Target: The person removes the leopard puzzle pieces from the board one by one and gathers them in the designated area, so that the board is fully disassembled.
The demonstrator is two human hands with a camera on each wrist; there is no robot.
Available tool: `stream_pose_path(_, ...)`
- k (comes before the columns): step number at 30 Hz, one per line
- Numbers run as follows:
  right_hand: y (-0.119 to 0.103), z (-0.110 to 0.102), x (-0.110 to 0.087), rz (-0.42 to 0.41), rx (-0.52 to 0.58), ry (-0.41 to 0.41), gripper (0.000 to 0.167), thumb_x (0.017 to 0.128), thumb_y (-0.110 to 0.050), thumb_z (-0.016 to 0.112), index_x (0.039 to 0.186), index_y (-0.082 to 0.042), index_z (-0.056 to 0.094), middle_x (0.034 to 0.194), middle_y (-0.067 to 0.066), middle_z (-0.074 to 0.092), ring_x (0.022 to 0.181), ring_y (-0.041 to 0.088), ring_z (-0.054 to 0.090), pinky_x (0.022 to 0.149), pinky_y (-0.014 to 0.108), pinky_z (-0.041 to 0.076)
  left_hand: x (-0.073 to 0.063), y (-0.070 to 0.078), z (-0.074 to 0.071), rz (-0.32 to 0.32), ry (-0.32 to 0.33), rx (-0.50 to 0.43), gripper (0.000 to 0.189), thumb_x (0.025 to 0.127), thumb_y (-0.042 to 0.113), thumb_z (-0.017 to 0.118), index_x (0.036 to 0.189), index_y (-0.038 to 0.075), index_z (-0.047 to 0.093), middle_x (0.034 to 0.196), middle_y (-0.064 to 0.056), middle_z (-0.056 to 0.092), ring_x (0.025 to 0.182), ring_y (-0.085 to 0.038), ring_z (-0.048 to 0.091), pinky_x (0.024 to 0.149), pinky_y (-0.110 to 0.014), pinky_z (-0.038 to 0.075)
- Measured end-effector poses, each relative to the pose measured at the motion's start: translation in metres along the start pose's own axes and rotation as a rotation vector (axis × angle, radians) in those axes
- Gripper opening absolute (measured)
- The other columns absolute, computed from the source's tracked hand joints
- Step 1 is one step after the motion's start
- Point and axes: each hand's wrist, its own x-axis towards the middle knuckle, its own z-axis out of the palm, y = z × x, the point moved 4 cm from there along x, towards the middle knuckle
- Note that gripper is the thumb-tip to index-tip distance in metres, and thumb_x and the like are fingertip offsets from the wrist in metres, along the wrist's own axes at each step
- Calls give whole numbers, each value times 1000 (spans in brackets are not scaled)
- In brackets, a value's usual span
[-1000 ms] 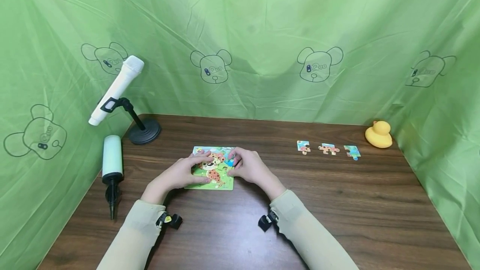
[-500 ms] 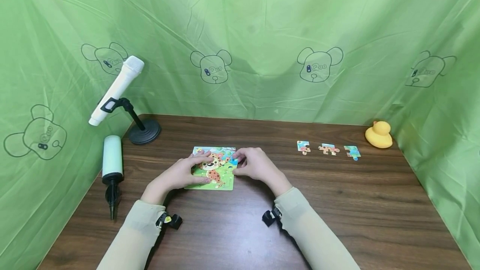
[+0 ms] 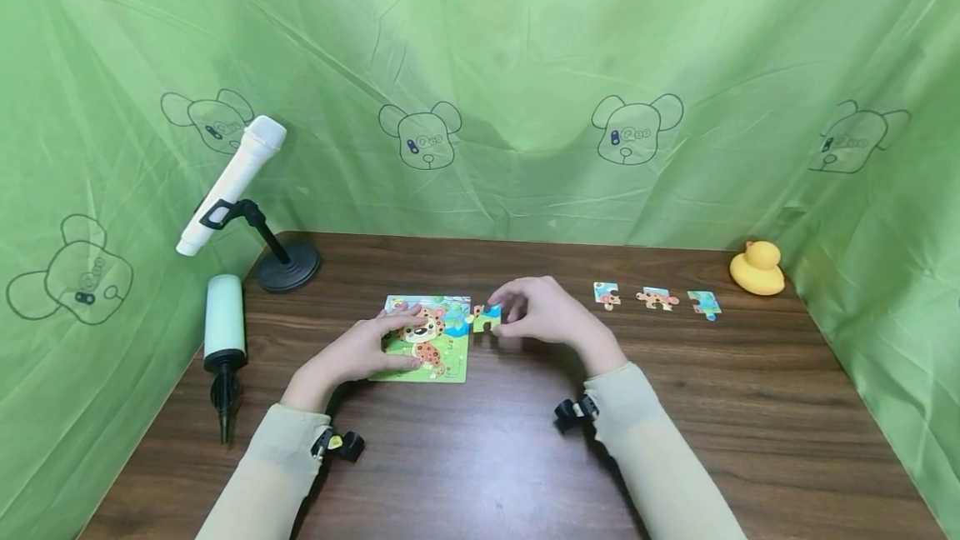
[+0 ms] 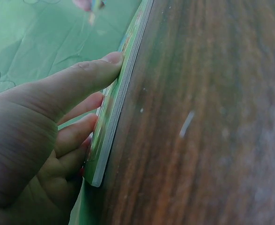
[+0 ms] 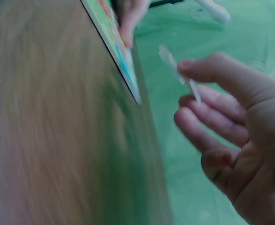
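A small jigsaw board point(image 3: 454, 361) with a spotted cartoon animal on green and blue lies on the table. My left hand point(image 3: 365, 346) rests across its left part, thumb and fingers spread on the surface and covering some of the picture. In the left wrist view, the thumb tip touches the board's face near its edge. Just right of the board, my right hand point(image 3: 555, 315) pinches a blue, green and orange puzzle piece point(image 3: 487, 318) between thumb and fingers. The right wrist view shows this piece almost edge-on and blurred.
Three loose puzzle pieces point(image 3: 607, 296) lie in a row to the right, with a yellow rubber duck point(image 3: 757, 269) beyond them. At left stand a white microphone point(image 3: 234, 182) on a black stand and a pale green hand pump point(image 3: 225, 315). Green curtains point(image 3: 525, 190) enclose the table.
The right hand has moved right, away from the board, bringing the puzzle piece off the board's upper right part. My left hand has stayed in place on the board.
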Motion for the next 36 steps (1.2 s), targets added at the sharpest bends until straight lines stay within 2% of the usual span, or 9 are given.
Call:
stream_pose_path(6,11,-42,-32,-82,-55,47,42,84,-23,96,123,-16,81,100,-10,78,86,11,75,80,35,61,-4,1,1,-24,4,0,74,90,48,91,155,24,65,172,-1,45,163,-46,25,132,-65,21)
stream_pose_path(9,24,-62,-57,-122,-81,93,41,83,-21,96,121,-19,81,96,-13,77,85,11,73,74,35,59,-4,1,2,-29,1,12,74,90,49,90,155,25,64,173,0,43,163,-46,25,131,-70,19)
stream_pose_path(12,41,-81,-85,-123,-107,136,41,82,-17,97,120,-21,81,92,-13,75,84,15,72,69,34,57,-3,1,2,-30,-2,15,74,90,49,90,156,27,64,173,2,42,163,-44,25,130,-72,18)
stream_pose_path(17,77,-111,-130,-8,-116,137,46,82,-12,97,124,-19,79,94,-7,76,88,20,71,70,29,55,-3,1,2,-19,3,16,74,91,49,90,156,25,64,173,-1,44,163,-44,27,131,-68,20)
stream_pose_path(22,113,-141,-174,131,-117,171,42,86,-13,95,125,-15,79,93,-4,76,85,15,70,71,24,53,-4,3,0,-25,12,-4,73,90,46,91,154,23,65,171,-2,46,163,-41,29,133,-62,22)
stream_pose_path(27,140,-163,-215,247,-74,216,40,90,-8,91,127,-8,76,91,-1,76,82,10,69,68,21,50,-2,3,0,-18,7,9,73,90,47,91,155,24,65,170,-4,47,163,-44,28,132,-63,23)
stream_pose_path(30,154,-170,-232,274,-28,204,41,90,-2,88,128,-2,73,88,2,75,80,10,68,68,20,50,0,3,0,-18,2,12,74,90,48,91,155,25,65,170,-3,47,162,-45,27,132,-62,24)
stream_pose_path(33,165,-171,-240,257,5,170,39,89,4,86,126,2,73,88,3,73,77,9,68,67,21,52,0,3,0,-23,-1,3,73,90,48,91,154,26,65,170,-2,48,163,-45,26,132,-63,24)
stream_pose_path(36,174,-170,-244,229,25,145,38,88,5,87,124,2,72,93,4,73,76,9,68,67,20,53,-1,2,0,-25,1,10,73,90,48,91,155,26,65,171,-2,47,162,-46,26,131,-68,21)
